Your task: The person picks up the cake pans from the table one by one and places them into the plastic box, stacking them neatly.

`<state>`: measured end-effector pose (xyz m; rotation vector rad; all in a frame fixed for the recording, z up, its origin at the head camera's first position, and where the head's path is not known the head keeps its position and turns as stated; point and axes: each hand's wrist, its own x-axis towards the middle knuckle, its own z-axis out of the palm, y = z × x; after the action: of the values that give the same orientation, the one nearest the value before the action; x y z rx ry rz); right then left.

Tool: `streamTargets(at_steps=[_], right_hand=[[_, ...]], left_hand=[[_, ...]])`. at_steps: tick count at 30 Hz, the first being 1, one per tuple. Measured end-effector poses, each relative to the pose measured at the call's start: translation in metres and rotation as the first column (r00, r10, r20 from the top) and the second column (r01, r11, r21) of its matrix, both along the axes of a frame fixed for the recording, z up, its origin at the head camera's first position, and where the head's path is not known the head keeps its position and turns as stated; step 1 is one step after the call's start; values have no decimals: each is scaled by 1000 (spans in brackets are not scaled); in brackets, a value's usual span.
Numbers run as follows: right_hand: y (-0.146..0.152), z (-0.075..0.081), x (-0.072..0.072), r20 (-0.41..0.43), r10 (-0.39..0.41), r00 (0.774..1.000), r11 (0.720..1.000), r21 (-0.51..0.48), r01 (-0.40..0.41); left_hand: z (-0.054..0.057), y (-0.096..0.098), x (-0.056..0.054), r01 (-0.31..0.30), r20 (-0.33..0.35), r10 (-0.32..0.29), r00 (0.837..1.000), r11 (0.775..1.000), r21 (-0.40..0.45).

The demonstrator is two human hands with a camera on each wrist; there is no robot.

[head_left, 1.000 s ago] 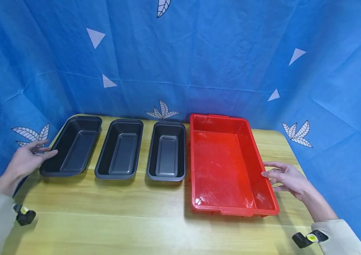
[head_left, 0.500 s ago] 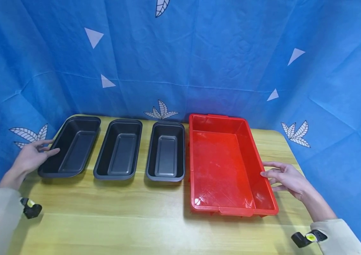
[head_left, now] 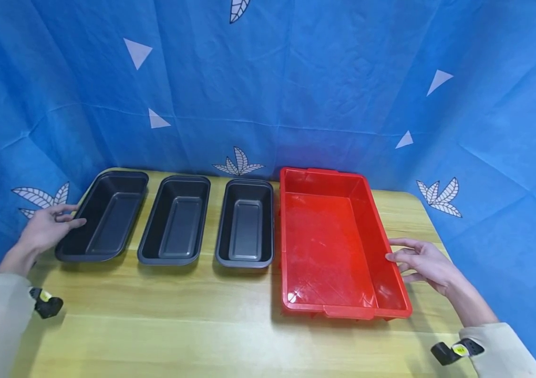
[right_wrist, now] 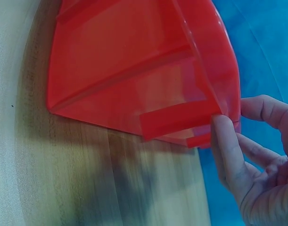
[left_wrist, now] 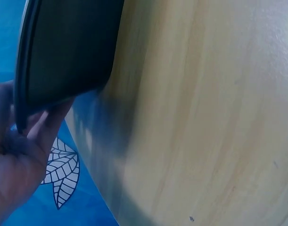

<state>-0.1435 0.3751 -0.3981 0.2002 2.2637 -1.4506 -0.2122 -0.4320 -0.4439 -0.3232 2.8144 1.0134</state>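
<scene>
Red plastic-looking, one open rectangular bin [head_left: 327, 247] sits at four o'clock, its outer rim pinched by the right hand [head_left: 428, 265]; at nine, the left hand [head_left: 44, 229] pinches the leftmost of three dark-grey, metal-looking loaf pans [head_left: 115, 223]. Two hands, two rims: gripping seems the step in hand, and moving either container would call for firm, level holds.

A pale yellow wood-grain table [head_left: 164, 320] with rounded far corners bears a row of vessels: a dark grey rounded-rectangular metal loaf pan [head_left: 114, 223] slanting at the far left, a second matching pan [head_left: 183, 226], a third matching pan [head_left: 246, 228] and, just beside that, a larger red rectangular plastic tray [head_left: 320, 247] (all four facing open side up)
</scene>
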Motion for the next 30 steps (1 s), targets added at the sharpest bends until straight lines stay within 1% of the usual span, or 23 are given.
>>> streamTargets(at_steps=[6,10,13,16,19,25,29,30], right_hand=[[0,-1,-1,3,7,1000,1000,3,-7],[1,-2,-1,1,7,1000,1000,6,-7],[2,-2,0,-5,6,1000,1000,8,-6],[3,-2,1,-8,9,1000,1000,7,-9],[3,-3,0,-4,13,1000,1000,5,-13],[4,-4,-1,3,16,1000,1000,2,-16],[4,-4,-1,4,16,1000,1000,-1,-16],[4,-4,-1,5,15,1000,1000,-2,-15]], left_hand=[[3,0,3,-6,-4,6,1000,999,50],[4,0,6,-36,15,35,999,997,75],[4,-1,9,-66,11,66,998,994,87],[3,-1,13,-88,-22,91,996,990,111],[3,1,18,-91,-46,98,994,987,132],[8,4,25,-86,-60,97,993,984,155],[12,10,28,-89,-92,106,990,980,175],[13,12,29,-92,-99,112,989,977,192]])
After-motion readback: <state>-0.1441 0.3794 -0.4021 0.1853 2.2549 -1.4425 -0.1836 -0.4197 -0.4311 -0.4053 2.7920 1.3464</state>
